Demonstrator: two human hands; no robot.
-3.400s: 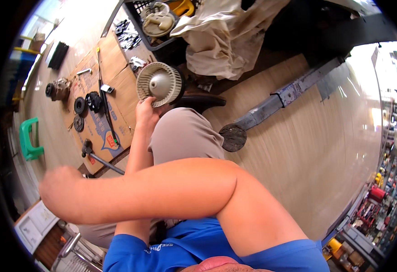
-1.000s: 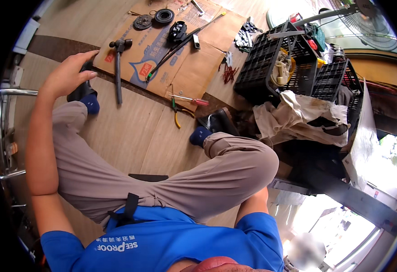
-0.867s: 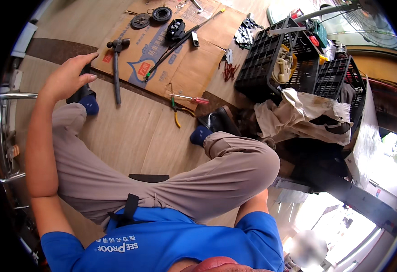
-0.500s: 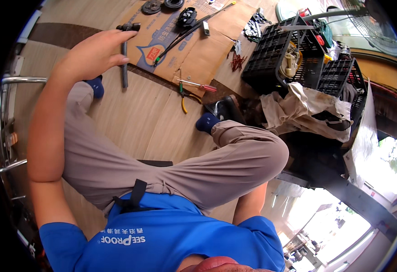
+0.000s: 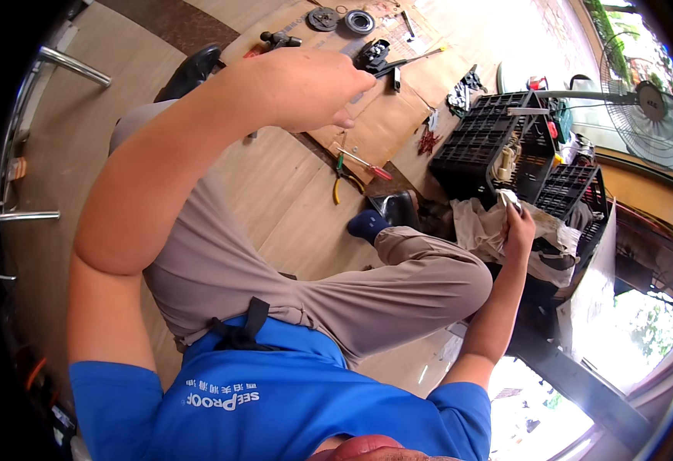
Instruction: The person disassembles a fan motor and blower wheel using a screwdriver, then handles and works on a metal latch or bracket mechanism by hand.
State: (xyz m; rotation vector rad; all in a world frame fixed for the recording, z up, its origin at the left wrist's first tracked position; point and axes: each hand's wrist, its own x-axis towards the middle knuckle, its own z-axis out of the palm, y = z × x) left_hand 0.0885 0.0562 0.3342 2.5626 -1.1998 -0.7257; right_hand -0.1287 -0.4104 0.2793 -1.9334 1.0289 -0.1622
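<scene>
Over the near edge of a flattened cardboard sheet [image 5: 405, 115] reaches my left hand [image 5: 317, 88], its thumb and forefinger apart and its other fingers hidden. Just beyond its fingertips lies a small black part [image 5: 372, 55]. A hammer [image 5: 281, 38] rests behind my left forearm, which covers most of its handle. On the right, my right hand [image 5: 516, 229] is closed on a beige cloth [image 5: 471, 227] that hangs against a black plastic crate [image 5: 459, 146]. Between my hands, pliers [image 5: 344, 180] with yellow and green grips lie beside a red-handled screwdriver [image 5: 367, 163].
Round discs [image 5: 359, 21] lie at the cardboard's far side. Red pieces [image 5: 428, 141] and dark metal bits [image 5: 463, 94] are scattered near the crate. A fan [image 5: 648, 104] stands far right. A chrome rail [image 5: 75, 67] juts in at left. A black shoe [image 5: 190, 71] is behind my left arm.
My left hand has moved right, away from beside the hammer and over the cardboard. My right hand, hidden before, has come up at the right and taken hold of the cloth. The view has shifted.
</scene>
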